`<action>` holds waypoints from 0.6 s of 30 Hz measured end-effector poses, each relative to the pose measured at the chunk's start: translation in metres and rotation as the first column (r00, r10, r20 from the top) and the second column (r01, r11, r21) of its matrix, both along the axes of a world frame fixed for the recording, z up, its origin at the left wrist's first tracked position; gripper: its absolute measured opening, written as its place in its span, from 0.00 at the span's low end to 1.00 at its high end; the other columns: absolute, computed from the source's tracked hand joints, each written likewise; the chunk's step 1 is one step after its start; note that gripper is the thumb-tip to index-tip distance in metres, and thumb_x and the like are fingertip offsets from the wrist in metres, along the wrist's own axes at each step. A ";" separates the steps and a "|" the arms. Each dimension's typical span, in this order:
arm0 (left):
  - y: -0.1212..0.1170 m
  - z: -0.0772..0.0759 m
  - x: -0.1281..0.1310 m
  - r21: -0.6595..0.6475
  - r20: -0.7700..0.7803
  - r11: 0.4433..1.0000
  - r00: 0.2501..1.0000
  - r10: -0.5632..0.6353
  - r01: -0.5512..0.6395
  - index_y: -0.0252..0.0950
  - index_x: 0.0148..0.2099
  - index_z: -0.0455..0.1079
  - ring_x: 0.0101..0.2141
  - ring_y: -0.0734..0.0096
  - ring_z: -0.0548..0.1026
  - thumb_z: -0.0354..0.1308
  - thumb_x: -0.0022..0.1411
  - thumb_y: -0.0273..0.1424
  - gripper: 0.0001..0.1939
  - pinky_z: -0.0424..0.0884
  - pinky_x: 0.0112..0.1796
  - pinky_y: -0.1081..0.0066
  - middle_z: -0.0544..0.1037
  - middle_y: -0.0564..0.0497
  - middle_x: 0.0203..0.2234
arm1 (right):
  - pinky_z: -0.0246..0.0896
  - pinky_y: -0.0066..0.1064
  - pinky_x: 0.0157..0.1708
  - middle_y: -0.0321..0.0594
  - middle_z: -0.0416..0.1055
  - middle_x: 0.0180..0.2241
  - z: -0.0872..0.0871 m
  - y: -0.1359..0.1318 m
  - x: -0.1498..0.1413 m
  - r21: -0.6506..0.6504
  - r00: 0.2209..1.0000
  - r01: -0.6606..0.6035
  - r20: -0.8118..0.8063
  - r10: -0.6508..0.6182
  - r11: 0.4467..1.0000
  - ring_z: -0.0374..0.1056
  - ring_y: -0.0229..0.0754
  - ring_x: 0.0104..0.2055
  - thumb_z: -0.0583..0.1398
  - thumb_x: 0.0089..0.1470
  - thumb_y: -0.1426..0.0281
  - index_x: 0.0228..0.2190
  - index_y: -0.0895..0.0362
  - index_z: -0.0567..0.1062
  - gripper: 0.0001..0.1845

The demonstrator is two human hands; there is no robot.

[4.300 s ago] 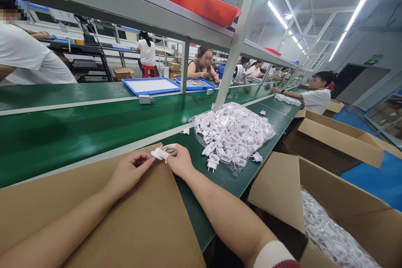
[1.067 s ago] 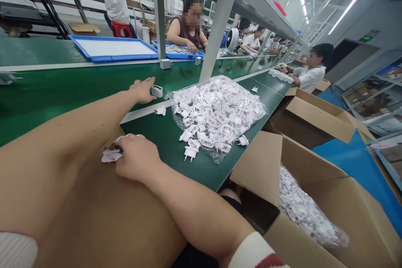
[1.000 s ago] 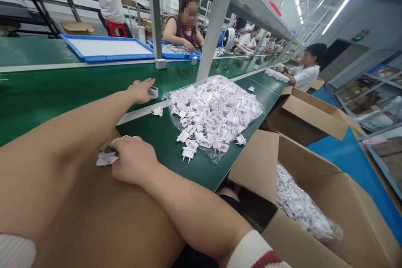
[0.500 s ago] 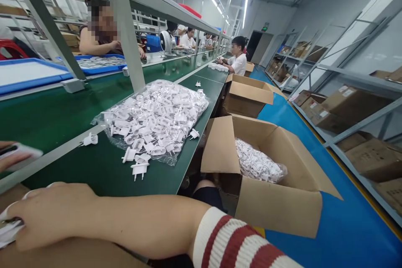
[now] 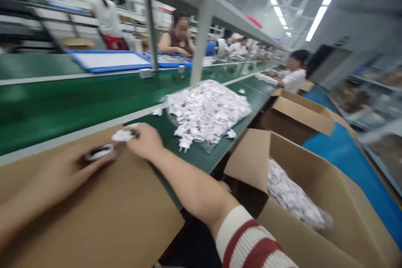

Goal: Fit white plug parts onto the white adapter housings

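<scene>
My left hand (image 5: 70,167) is closed around a small white piece with a dark oval top (image 5: 102,153), above a sheet of brown cardboard (image 5: 103,213). Just beyond it, my right hand (image 5: 146,140) pinches a white plastic plug part (image 5: 123,135); motion blur hides its detail. The two held pieces are close but apart. Ahead to the right lies a clear plastic bag (image 5: 209,111) heaped with white two-pin plug parts. A loose plug (image 5: 185,143) sits at the bag's near edge, pins toward me, and another (image 5: 157,111) lies left of the bag.
A green bench (image 5: 197,157) carries the bag. To the right stands an open carton (image 5: 248,153) with another bag of white parts (image 5: 293,197), and a second carton (image 5: 304,111) behind it. A metal post (image 5: 202,29) rises behind the bag. Co-workers (image 5: 177,39) sit across the line.
The view has swung left, so the bag and cartons appear further right. Both hands now show further into view, over the cardboard, with white pieces in their fingers.
</scene>
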State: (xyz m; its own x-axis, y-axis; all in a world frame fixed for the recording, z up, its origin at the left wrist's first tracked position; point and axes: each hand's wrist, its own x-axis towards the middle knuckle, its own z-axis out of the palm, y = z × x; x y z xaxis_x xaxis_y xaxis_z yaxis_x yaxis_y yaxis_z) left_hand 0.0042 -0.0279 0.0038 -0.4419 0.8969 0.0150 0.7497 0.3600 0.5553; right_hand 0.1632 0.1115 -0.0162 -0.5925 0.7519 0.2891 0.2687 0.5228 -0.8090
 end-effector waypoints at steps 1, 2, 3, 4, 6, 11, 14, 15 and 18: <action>-0.009 -0.011 0.000 0.020 0.126 0.999 0.991 0.037 -0.040 0.53 0.51 0.78 0.42 0.50 0.81 0.61 0.50 0.64 0.32 0.77 0.39 0.61 0.84 0.56 0.41 | 0.73 0.36 0.52 0.40 0.81 0.47 -0.006 -0.006 -0.006 -0.047 0.999 -0.024 -0.046 0.021 0.999 0.77 0.45 0.50 0.65 0.58 0.72 0.45 0.53 0.81 0.12; -0.016 -0.019 0.001 0.076 0.216 0.996 0.976 0.019 -0.036 0.49 0.52 0.78 0.42 0.50 0.81 0.63 0.51 0.63 0.34 0.76 0.40 0.61 0.84 0.53 0.43 | 0.73 0.35 0.52 0.40 0.81 0.47 -0.011 -0.012 -0.010 -0.097 0.993 -0.041 -0.118 0.030 0.994 0.77 0.44 0.49 0.65 0.58 0.72 0.45 0.54 0.81 0.12; -0.021 -0.025 0.002 0.110 0.259 0.993 0.966 0.005 -0.034 0.45 0.51 0.78 0.41 0.51 0.80 0.64 0.51 0.61 0.33 0.75 0.40 0.62 0.84 0.51 0.42 | 0.73 0.34 0.51 0.40 0.81 0.47 -0.015 -0.016 -0.013 -0.135 0.981 -0.066 -0.189 0.040 0.989 0.77 0.43 0.49 0.64 0.59 0.71 0.45 0.54 0.80 0.12; -0.023 -0.030 0.002 0.139 0.307 0.990 0.952 -0.009 -0.036 0.43 0.51 0.78 0.40 0.53 0.79 0.65 0.51 0.60 0.33 0.75 0.40 0.62 0.84 0.49 0.41 | 0.74 0.33 0.50 0.40 0.81 0.48 -0.018 -0.019 -0.015 -0.146 0.970 -0.091 -0.235 0.055 0.985 0.77 0.43 0.49 0.64 0.59 0.71 0.46 0.54 0.80 0.12; -0.025 -0.033 0.003 0.186 0.374 0.982 0.927 -0.030 -0.043 0.41 0.55 0.77 0.37 0.55 0.78 0.67 0.52 0.57 0.35 0.74 0.39 0.62 0.82 0.48 0.37 | 0.74 0.34 0.47 0.40 0.80 0.48 -0.020 -0.025 -0.015 -0.109 0.960 -0.124 -0.264 0.091 0.986 0.76 0.43 0.49 0.63 0.59 0.71 0.46 0.54 0.79 0.13; -0.025 -0.034 0.005 0.213 0.401 0.975 0.916 -0.020 -0.072 0.43 0.52 0.80 0.30 0.59 0.73 0.67 0.53 0.56 0.31 0.69 0.31 0.63 0.78 0.50 0.29 | 0.71 0.38 0.51 0.40 0.79 0.48 -0.018 -0.039 -0.008 0.135 0.971 -0.155 -0.162 0.176 0.979 0.72 0.46 0.52 0.61 0.60 0.73 0.47 0.52 0.80 0.14; -0.024 -0.037 0.003 0.211 0.403 0.976 0.915 -0.032 -0.059 0.43 0.47 0.80 0.30 0.59 0.74 0.66 0.55 0.57 0.28 0.69 0.30 0.63 0.78 0.49 0.29 | 0.71 0.38 0.51 0.41 0.78 0.47 -0.016 -0.042 -0.006 0.214 0.971 -0.177 -0.121 0.206 0.961 0.71 0.46 0.51 0.60 0.60 0.74 0.46 0.53 0.80 0.14; -0.024 -0.038 0.003 0.216 0.404 0.975 0.914 -0.039 -0.053 0.42 0.47 0.80 0.30 0.59 0.74 0.66 0.55 0.57 0.27 0.69 0.30 0.63 0.78 0.49 0.29 | 0.71 0.38 0.50 0.41 0.78 0.46 -0.016 -0.042 -0.006 0.226 0.971 -0.180 -0.114 0.209 0.957 0.71 0.47 0.51 0.60 0.60 0.74 0.46 0.53 0.80 0.14; -0.025 -0.041 0.002 0.248 0.393 0.968 0.918 -0.056 -0.047 0.43 0.49 0.81 0.29 0.62 0.72 0.67 0.56 0.55 0.27 0.69 0.28 0.63 0.77 0.50 0.28 | 0.71 0.38 0.48 0.42 0.78 0.45 -0.016 -0.040 -0.007 0.217 0.972 -0.151 -0.146 0.185 0.965 0.72 0.46 0.49 0.60 0.60 0.72 0.45 0.53 0.80 0.13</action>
State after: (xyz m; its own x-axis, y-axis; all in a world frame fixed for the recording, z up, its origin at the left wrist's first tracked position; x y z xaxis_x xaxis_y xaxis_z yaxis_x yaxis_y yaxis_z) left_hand 0.0066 -0.0533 -0.0369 -0.4540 0.8888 0.0621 0.4524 0.1699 0.8755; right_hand 0.1566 0.0714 -0.0326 -0.6368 0.5613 0.5287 0.0361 0.7066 -0.7067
